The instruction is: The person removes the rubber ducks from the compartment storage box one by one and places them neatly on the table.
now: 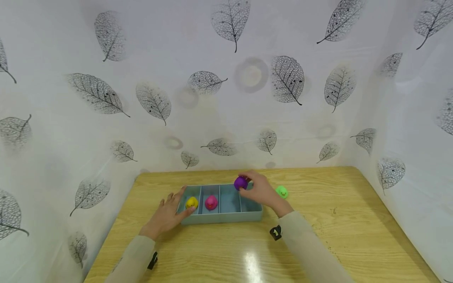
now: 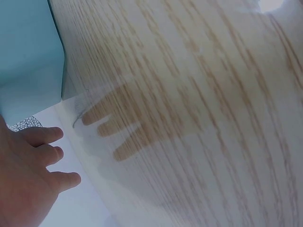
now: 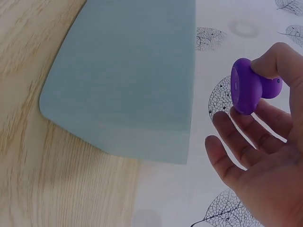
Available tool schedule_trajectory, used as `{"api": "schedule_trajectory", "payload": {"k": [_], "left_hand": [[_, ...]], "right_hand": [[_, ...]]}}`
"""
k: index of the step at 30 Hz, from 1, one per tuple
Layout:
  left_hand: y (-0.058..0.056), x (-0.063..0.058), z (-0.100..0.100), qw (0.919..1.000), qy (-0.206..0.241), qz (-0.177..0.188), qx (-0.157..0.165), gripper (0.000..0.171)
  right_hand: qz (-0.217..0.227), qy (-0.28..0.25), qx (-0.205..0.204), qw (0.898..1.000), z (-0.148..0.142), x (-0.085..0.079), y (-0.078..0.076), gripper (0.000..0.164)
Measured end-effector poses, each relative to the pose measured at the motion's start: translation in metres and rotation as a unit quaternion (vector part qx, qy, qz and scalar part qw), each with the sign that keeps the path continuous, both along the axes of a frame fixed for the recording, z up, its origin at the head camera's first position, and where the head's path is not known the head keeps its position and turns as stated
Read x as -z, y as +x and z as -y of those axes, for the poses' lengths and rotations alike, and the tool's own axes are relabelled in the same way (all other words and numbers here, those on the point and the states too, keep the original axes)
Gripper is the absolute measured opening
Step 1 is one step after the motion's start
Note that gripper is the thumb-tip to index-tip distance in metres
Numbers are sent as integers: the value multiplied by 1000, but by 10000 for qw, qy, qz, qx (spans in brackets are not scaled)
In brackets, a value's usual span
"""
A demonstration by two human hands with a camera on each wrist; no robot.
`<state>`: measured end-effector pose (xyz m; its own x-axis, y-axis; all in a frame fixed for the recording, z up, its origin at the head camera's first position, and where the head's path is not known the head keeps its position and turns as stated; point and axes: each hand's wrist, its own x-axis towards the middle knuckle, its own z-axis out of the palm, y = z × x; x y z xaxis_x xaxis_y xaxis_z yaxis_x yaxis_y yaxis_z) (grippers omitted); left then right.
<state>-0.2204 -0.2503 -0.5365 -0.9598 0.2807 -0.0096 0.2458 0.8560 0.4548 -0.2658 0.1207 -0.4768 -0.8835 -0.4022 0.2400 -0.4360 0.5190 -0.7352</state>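
A blue-grey tray (image 1: 223, 217) with several compartments stands on the table. Its leftmost compartment contains a yellow rubber duck (image 1: 192, 203), and a pink rubber duck (image 1: 211, 202) sits in the one beside it. My left hand (image 1: 168, 215) is spread at the tray's left end, with the thumb over the front rim near the yellow duck. In the left wrist view several of its fingers (image 2: 45, 153) extend loosely past the tray. Above the tray's right half, my right hand (image 1: 261, 191) pinches a purple rubber duck (image 3: 247, 87) between thumb and fingers.
A green rubber duck (image 1: 282, 192) is on the wooden table (image 1: 339, 220), to the right of the tray and behind my right hand. A white leaf-patterned curtain (image 1: 226, 114) surrounds the table at the back and sides.
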Motion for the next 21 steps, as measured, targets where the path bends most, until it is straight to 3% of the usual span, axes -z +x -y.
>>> {"api": "schedule_trajectory", "payload": {"k": [11,21], "left_hand": [[1,-3,-1,10000,16,3,3,90],[1,-2,0,10000,28,4,-2,89]], "right_hand": [[-17,21,241,9997,-27,-6,2,55],[-292,88,529,9981,-51,0,2,52]]}}
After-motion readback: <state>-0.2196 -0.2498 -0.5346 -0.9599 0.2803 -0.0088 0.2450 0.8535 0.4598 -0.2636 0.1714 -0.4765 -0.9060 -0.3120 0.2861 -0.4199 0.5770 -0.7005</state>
